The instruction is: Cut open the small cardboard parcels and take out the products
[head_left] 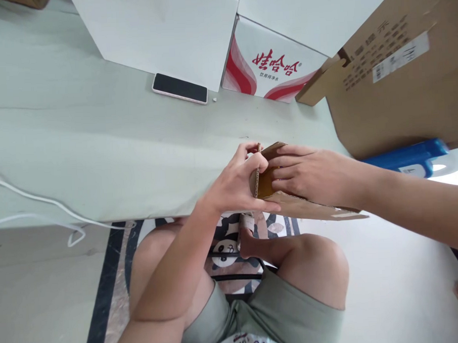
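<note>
A small open cardboard box [299, 205] is held at the table's near edge, above my lap. My left hand [241, 180] grips its left end, with the thumb and fingers spread around the corrugated edge. My right hand [308, 172] reaches into the opening from the right, its fingers stretched out flat and close together. Beside those fingertips the inside of the box looks yellow-brown; whether that is an object or the box wall I cannot tell. The right thumb is hidden. A flap of the box extends to the right under my right wrist.
A phone [180, 88] lies on the pale table [99, 147] against a white box [162, 33]. Behind stands a red-and-white carton [273, 63]. On the right are a large cardboard box [393, 103] and a blue object [406, 158]. White cables [44, 200] hang at left.
</note>
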Motion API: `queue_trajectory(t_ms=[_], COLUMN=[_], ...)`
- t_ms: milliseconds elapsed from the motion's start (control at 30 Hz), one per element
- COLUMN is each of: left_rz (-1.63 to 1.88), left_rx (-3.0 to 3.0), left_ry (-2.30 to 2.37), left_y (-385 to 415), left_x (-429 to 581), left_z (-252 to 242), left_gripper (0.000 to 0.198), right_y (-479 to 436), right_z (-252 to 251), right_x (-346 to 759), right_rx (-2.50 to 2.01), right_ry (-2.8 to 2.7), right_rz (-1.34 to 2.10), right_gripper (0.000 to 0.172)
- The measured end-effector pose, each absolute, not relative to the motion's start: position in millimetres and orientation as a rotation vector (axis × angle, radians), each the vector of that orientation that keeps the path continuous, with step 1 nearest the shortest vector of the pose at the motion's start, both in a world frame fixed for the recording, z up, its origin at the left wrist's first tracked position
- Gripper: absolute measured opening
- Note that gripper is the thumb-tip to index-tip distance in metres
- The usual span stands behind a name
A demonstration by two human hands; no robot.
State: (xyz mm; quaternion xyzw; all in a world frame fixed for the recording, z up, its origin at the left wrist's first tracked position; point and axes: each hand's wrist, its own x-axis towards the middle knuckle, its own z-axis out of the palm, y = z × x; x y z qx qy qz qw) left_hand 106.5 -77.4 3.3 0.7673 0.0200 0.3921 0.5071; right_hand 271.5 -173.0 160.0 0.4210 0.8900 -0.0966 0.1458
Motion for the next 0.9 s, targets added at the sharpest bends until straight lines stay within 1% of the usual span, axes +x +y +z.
queue_trajectory(t_ms=[133, 200, 367, 467, 533, 567, 733, 900], left_rz=[1.013, 1.015, 1.049, 1.078, 1.078, 1.074, 1.031, 1.010], left_rx=[1.848, 1.858, 1.837, 1.826, 1.829, 1.831, 1.831, 1.831], left_ry=[0.029, 0.050, 0.036, 0.000, -0.012, -0.013, 0.033, 0.032], left_y=[-77, -78, -79, -79, -78, -78, -78, -78], left_x=[108, 109, 112, 113, 112, 112, 111, 110], left_z=[3, 2, 0, -1, -1, 0, 2, 3], left_gripper=[0.076, 0.076, 0.077, 0.073, 0.072, 0.071, 0.071, 0.068], right_y=[-184, -193, -221, -239, -248, -251, -253, -234], right_z=[172, 179, 196, 199, 199, 199, 192, 171], right_x=[285, 293, 311, 319, 321, 321, 324, 319], right_rx=[1.443, 1.493, 1.433, 1.456, 1.496, 1.521, 1.611, 1.620], right_ry=[2.592, 2.584, 2.572, 2.553, 2.504, 2.478, 2.461, 2.514], right_rz=[-0.358, -0.343, -0.020, 0.126, 0.146, 0.145, 0.069, -0.256], right_gripper=[0.029, 0.026, 0.031, 0.022, 0.017, 0.017, 0.024, 0.050])
